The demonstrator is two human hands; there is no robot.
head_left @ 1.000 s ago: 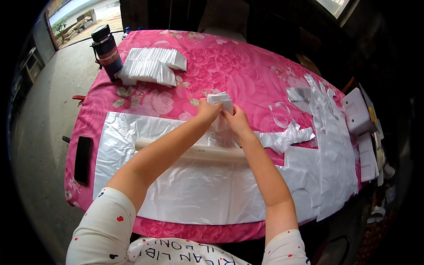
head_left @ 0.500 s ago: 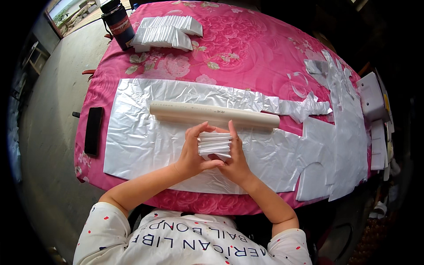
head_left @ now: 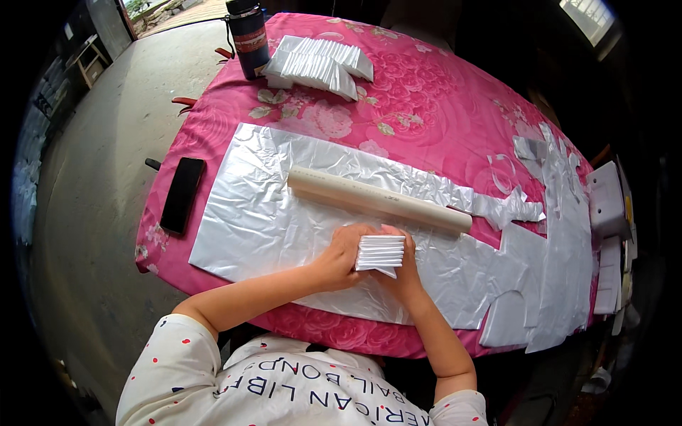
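Between my two hands is a stack of folded white plastic bags [head_left: 381, 253], its layered edges facing up. My left hand [head_left: 344, 257] wraps round the stack's left side. Against its right side presses my right hand [head_left: 407, 273], fingers curled round the far edge. Beneath them a silvery-white plastic sheet [head_left: 263, 234] lies spread over the table. Just beyond my hands a long cream-coloured tube [head_left: 380, 201] rests on the sheet, slanting down to the right.
A pink flowered cloth [head_left: 440, 106] covers the table. At the far left stand a dark bottle [head_left: 250, 46] and rows of folded white packets [head_left: 320, 67]. A black phone [head_left: 182, 196] lies near the left edge. Plastic scraps [head_left: 561, 248] lie right, beside white boxes [head_left: 607, 202].
The stack has turned in my hands and come slightly nearer, and my fingers have closed more tightly round it. The whole view has swung, shifting the table's contents to the right.
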